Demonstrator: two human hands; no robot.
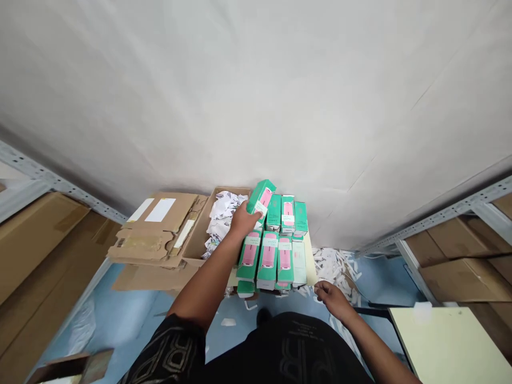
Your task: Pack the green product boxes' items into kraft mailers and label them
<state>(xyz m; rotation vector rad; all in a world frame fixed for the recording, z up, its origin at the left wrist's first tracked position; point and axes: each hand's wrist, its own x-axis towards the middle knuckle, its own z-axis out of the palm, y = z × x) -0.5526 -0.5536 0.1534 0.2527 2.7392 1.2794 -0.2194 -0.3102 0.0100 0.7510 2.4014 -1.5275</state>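
Note:
My left hand (244, 220) is closed around a green box (261, 198) with a pink panel and a white label, which is tilted at the back left of a stack. Beneath and beside it stand several similar green and pink boxes (267, 257) in two rows. One paler box (299, 261) lies at the right end of the front row. Lower and to the right, my right hand (330, 297) hangs near the table corner, its fingers loosely curled with nothing visible in them.
Left of the boxes is an open carton (200, 234) holding crumpled paper (224, 213). Flattened cardboard (160, 224) lies farther left. Paper scraps (336, 269) cover the floor at right. Shelves with cartons (460, 277) flank both sides; a pale tabletop (452, 341) is at lower right.

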